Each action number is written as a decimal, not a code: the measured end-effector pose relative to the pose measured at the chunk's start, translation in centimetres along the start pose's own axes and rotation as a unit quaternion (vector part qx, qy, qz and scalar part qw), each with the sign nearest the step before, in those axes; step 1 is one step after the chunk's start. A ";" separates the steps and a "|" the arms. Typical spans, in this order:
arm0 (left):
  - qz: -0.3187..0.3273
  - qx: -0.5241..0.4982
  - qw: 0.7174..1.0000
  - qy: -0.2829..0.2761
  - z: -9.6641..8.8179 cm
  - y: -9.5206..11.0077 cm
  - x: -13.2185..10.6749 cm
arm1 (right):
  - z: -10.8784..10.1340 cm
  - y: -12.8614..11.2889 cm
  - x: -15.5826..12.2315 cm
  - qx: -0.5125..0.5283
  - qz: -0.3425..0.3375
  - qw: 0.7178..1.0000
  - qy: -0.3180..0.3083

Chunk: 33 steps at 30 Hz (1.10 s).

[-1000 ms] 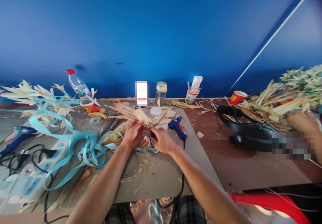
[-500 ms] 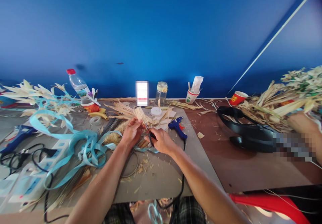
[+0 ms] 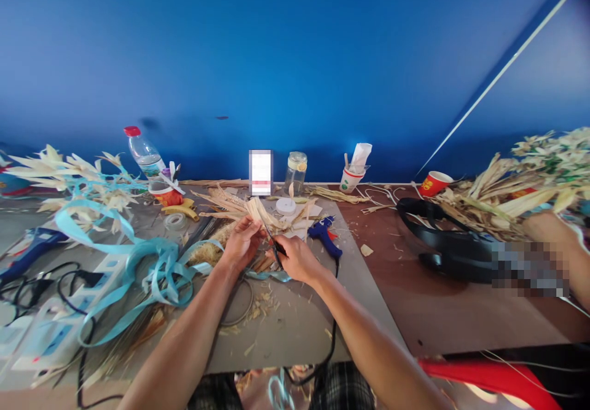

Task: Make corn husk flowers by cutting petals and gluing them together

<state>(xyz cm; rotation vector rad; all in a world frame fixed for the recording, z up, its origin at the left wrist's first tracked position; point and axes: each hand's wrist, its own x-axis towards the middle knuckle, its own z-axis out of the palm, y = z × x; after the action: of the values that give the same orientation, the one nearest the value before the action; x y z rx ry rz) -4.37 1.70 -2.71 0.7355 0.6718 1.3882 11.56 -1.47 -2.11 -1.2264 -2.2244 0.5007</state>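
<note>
Between the fingers of my left hand [image 3: 242, 241] is a pale dried corn husk [image 3: 257, 209], its wide end pointing up and away. My right hand [image 3: 299, 257] is closed around dark-handled scissors [image 3: 277, 249], whose blades lie against the husk's right side. Whether the blades are fully closed is hard to tell. More dried husk strips [image 3: 221, 201] lie just beyond my hands. A blue glue gun [image 3: 326, 235] rests right of my right hand, its black cord running toward the table's front edge.
Tangled light-blue ribbon [image 3: 168, 272] and a white power strip [image 3: 59, 339] lie at left. A clear jar [image 3: 295, 171], a bottle with a red cap [image 3: 144, 155] and paper cups [image 3: 353, 178] stand along the wall. Black headgear [image 3: 454, 256] lies at right, near another person's arm [image 3: 550, 238].
My hands and the scissors hold nearly the same place at the husk. The view has shifted slightly, and the other person's arm at right has moved a little.
</note>
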 end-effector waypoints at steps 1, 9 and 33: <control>-0.002 -0.004 1.000 0.000 0.0 0.0 0.0 | 0.0 0.0 0.0 0.001 0.000 1.000 -0.001; 0.000 -0.007 1.000 0.007 0.0 0.0 0.0 | -0.3 -0.1 0.2 0.011 0.002 1.000 0.000; -0.028 0.042 0.998 -0.027 0.8 -0.3 -0.5 | 0.1 0.5 0.2 0.151 0.048 0.987 0.010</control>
<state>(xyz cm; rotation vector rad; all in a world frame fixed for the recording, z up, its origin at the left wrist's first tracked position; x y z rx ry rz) -3.59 1.11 -2.48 0.8130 0.7069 1.2902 11.76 -1.08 -2.37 -1.1743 -1.9900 0.8256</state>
